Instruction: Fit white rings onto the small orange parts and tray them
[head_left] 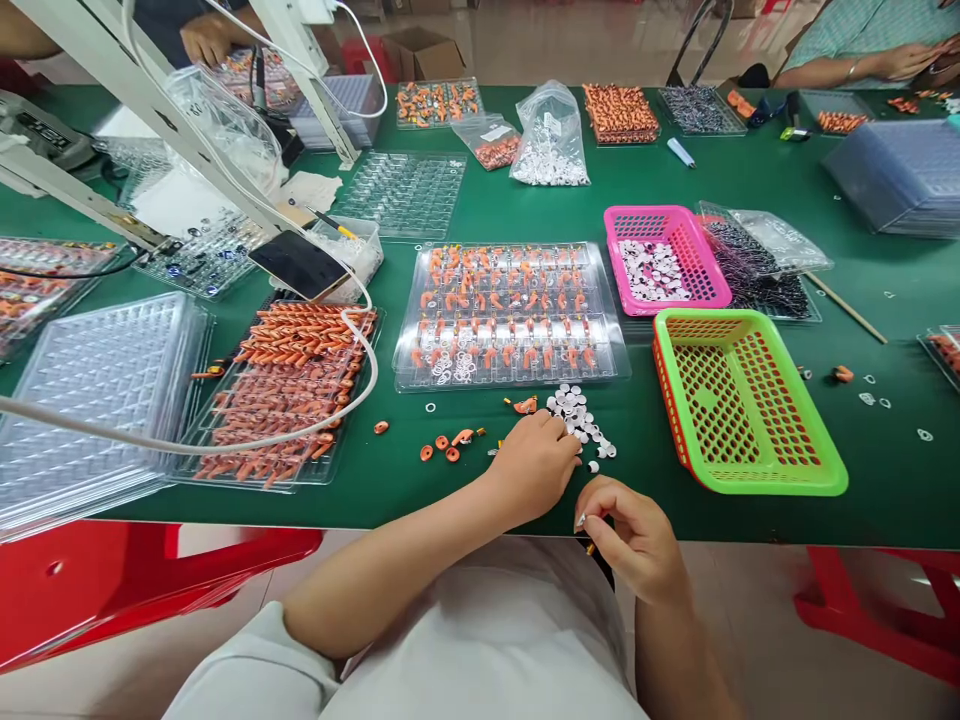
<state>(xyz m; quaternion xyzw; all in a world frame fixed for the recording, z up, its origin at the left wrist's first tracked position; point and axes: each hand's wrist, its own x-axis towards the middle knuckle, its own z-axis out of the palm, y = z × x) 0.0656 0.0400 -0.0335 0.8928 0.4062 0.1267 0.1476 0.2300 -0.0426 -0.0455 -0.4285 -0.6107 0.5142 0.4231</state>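
My left hand (538, 460) reaches over the table, its fingers curled down at the edge of a loose pile of small white round pieces (571, 402). Its fingertips are hidden, so what they hold does not show. Close to the table's front edge, my right hand (636, 538) pinches a small white piece (580, 520) between thumb and forefinger. Just beyond my left hand lies an orange earphone-like part (525, 405). Several small orange shells (442, 442) are scattered left of that hand. Behind the pile, a clear blister tray (510, 348) carries rows of orange parts and some white rings.
To the right stand a green basket (814, 440) and a pink basket (613, 262) with white pieces inside. Left are a tray of orange parts (281, 400), stacked clear trays (90, 370) and a hanging white cable (300, 440). Other people sit across the table.
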